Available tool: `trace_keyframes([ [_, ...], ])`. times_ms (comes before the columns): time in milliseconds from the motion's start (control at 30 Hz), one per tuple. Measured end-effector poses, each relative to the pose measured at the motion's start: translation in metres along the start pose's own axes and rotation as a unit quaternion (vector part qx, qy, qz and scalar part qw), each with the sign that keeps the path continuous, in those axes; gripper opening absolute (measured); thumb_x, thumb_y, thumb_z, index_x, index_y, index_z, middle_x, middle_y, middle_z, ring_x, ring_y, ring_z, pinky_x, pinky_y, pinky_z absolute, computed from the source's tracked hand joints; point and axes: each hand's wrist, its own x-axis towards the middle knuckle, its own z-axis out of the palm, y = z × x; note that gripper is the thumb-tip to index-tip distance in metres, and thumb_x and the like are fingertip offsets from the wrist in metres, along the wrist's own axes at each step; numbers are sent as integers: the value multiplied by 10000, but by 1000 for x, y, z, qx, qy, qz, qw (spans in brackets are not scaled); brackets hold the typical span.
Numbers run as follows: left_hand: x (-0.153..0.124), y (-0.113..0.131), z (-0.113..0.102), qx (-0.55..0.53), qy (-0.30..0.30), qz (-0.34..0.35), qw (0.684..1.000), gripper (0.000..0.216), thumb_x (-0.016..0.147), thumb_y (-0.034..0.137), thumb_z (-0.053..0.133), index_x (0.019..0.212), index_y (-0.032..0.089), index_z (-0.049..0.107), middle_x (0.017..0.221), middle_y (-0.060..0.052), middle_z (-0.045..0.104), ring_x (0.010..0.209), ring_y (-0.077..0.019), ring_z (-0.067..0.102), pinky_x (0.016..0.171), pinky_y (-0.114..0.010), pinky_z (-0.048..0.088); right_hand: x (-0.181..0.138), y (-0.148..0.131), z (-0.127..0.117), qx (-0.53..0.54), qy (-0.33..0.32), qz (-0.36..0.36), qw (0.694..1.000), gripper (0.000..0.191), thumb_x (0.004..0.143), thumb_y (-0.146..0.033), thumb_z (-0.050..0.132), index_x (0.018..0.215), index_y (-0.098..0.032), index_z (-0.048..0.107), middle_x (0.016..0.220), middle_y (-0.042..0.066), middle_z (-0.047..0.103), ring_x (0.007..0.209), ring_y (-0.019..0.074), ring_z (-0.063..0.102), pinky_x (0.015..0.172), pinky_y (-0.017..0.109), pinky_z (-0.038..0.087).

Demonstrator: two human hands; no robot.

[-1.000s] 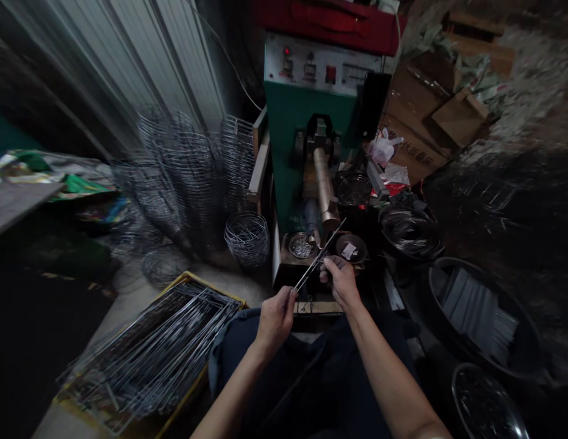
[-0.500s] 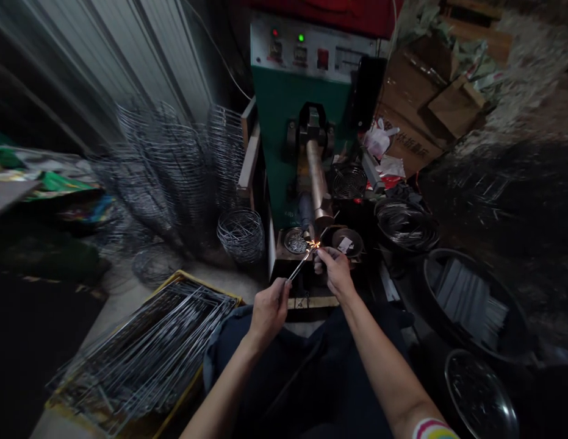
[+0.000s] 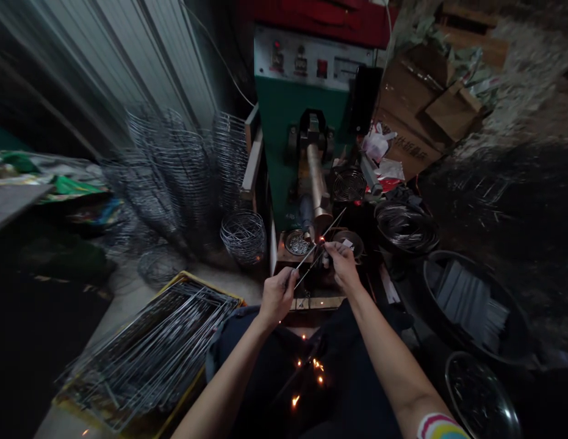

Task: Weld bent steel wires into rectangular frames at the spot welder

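Note:
My left hand [image 3: 278, 295] is closed around thin metal rods [image 3: 305, 260], which slant up to the right toward the welding machine [image 3: 284, 100]. The rods pass just under the tip of its thick metal electrode arm [image 3: 316, 180]. My right hand [image 3: 342, 265] is pinched beside that tip, near a small orange glow; what its fingers hold is too small to make out. A round dish of small metal pieces [image 3: 298, 243] sits left of the tip. Behind my right hand stands a dark bowl [image 3: 355, 241] with a pale scrap in it. Sparks [image 3: 316, 364] fall over my lap.
A yellow crate [image 3: 183, 275] full of long wire rods stands at my left. Stacked wire baskets [image 3: 174, 164] rise behind it. To my right are a black tub [image 3: 517, 311] of grey strips, a coil-like bundle [image 3: 405, 225] and a shiny round container [image 3: 482, 393].
The bright burst at the electrode tip has shrunk to a glow, and sparks have scattered downward. The green panel light has gone out. The rods now reach farther past the tip.

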Motion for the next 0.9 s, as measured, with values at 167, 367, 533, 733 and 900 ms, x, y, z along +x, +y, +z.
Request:
trace_keyframes([
  [167, 6, -6, 5, 12, 6, 10, 1000, 335, 977, 358, 392, 784, 179, 599, 690, -17, 630, 611, -126, 558, 606, -228, 377, 7, -1, -1, -3, -6, 11, 1000, 362, 704, -481, 764, 650, -177, 577, 525, -51, 509, 421, 69, 436, 390, 189, 349],
  [367, 7, 1, 1, 2, -5, -15, 1000, 310, 972, 361, 408, 818, 183, 610, 599, 22, 548, 524, -108, 477, 548, -223, 338, 9, -1, -6, -30, -16, 33, 999, 386, 722, -506, 750, 630, -175, 572, 505, -42, 515, 424, 68, 428, 407, 189, 354],
  [533, 11, 0, -2, 23, -7, 10, 1000, 322, 973, 354, 394, 787, 181, 591, 624, 7, 575, 557, -116, 520, 570, -228, 353, -22, -5, -29, -67, 3, 53, 996, 427, 719, -573, 740, 694, -174, 588, 561, -38, 531, 443, 68, 452, 416, 186, 356],
  [733, -2, -12, -7, 124, -20, 89, 988, 322, 996, 334, 348, 780, 195, 542, 634, -14, 596, 565, -135, 560, 571, -242, 358, -100, 11, -62, -227, -105, 134, 959, 475, 742, -630, 676, 715, -163, 592, 607, -19, 552, 488, 93, 492, 467, 211, 358],
  [900, -66, -33, -55, 238, -53, 121, 962, 295, 981, 293, 371, 775, 190, 555, 628, -27, 610, 561, -145, 558, 526, -242, 333, -148, 31, -77, -329, -229, 141, 905, 425, 829, -598, 592, 820, -175, 632, 708, 9, 602, 646, 161, 570, 623, 270, 445],
])
